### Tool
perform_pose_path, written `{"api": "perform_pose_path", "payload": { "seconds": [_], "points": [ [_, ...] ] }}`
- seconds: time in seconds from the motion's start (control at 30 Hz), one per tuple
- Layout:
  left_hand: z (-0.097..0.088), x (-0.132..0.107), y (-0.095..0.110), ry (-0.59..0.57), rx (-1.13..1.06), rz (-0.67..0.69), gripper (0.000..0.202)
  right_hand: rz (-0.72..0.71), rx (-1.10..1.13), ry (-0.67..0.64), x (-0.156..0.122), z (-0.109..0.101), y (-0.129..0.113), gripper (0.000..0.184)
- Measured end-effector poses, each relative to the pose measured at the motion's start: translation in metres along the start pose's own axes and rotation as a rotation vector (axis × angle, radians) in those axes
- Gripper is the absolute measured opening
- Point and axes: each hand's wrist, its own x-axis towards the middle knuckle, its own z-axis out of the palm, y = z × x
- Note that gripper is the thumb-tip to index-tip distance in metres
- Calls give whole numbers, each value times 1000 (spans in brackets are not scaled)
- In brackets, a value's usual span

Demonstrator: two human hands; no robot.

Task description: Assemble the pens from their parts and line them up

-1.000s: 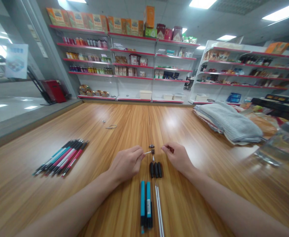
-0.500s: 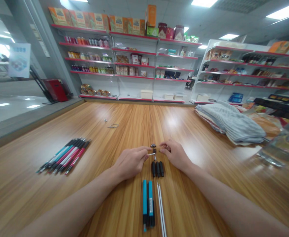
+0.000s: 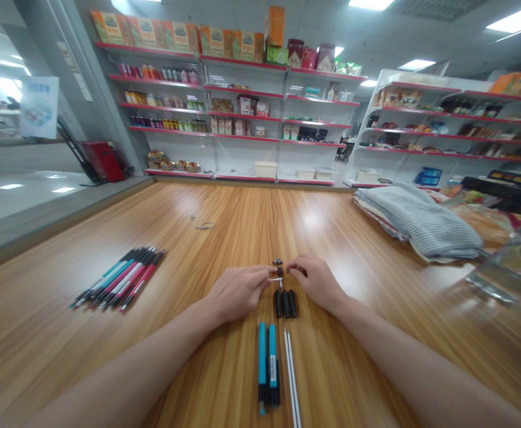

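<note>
My left hand point(image 3: 237, 292) is closed, with a thin white stick point(image 3: 275, 279), perhaps a pen refill, poking out from its fingers. Opposite it, my right hand point(image 3: 316, 278) has thumb and forefinger pinched close together; what they hold, if anything, is too small to make out. Between the fingertips lie small dark pieces point(image 3: 280, 271), with a few dark shiny parts point(image 3: 278, 261) just beyond. A tiny white piece point(image 3: 281, 285) lies below the stick. Nearer to me are three black pen grips point(image 3: 286, 304), blue pen barrels point(image 3: 261, 353) and two white refills point(image 3: 290, 374).
Several assembled pens point(image 3: 120, 278) lie in a bundle on the left of the wooden table point(image 3: 189, 356). A loop point(image 3: 205, 226) and a small metal bit point(image 3: 192, 216) sit farther back. Folded cloths point(image 3: 420, 220) and a glass container point(image 3: 510, 261) are at right; stocked shelves point(image 3: 242, 138) stand behind.
My right hand's fingertips have shifted slightly left, nearer the small dark pieces, and drawn closer together. My left hand still holds the white stick in nearly the same place.
</note>
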Motion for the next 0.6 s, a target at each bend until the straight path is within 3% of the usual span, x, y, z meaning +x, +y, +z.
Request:
{"api": "perform_pose_path", "payload": {
  "seconds": [0.37, 0.6],
  "points": [
    [-1, 1, 1, -30, -5, -16, 31, -44, 58, -25, 0, 0, -3, 18],
    [-1, 1, 2, -27, -8, -16, 31, 14, 66, -26, 0, 0, -6, 17]
  ]
}}
